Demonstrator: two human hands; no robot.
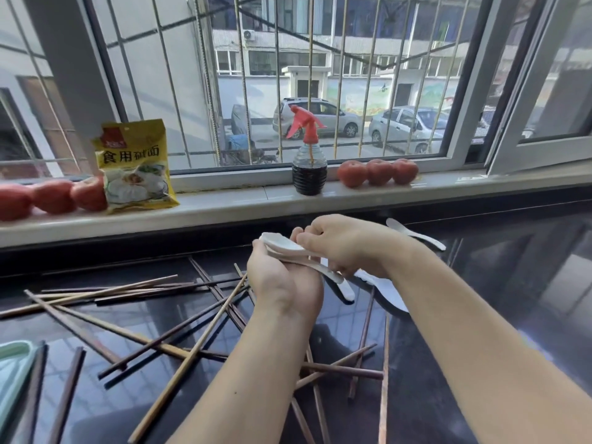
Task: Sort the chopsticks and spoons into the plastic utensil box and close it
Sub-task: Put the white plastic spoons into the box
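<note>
My left hand (282, 280) cups stacked spoons (288, 249), right hand (346, 245) pinching them from 1 o'clock; loose nesting could let one slide onto the chopsticks (166, 344).

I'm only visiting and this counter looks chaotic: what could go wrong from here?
Two risks, I'd guess. The left hand holds a stack of white spoons while the right hand steadies them; one could slip and chip on the hard counter. The chopsticks lie crisscrossed beneath both forearms, so a sweep toward the box might knock some off.
</note>
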